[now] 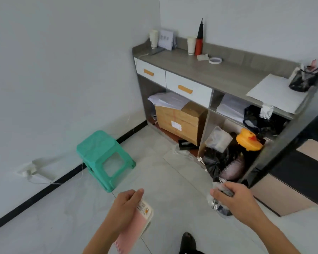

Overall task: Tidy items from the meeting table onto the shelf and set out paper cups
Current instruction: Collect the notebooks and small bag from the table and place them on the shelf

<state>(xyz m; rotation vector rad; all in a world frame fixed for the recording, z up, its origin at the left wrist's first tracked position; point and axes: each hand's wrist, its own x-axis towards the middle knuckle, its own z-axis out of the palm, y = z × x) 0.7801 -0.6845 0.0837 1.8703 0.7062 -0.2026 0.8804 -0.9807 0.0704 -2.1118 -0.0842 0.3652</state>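
Left hand (123, 206), grip tight round a pink packet (134, 228); right hand (237, 198), grip tight on a clear bag (219, 208).

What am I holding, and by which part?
Left hand grips a pink packet near its labelled end; right hand grips a clear plastic bag by its upper part.

Green stool (103, 153), yellow duck (248, 140), grey shelf (218, 74) with white drawers (173, 81).

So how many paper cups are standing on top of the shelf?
2 show: a left paper cup in the back corner beside the calendar, and a right paper cup next to the red and black pump. Each looks tall, so more may be nested inside.
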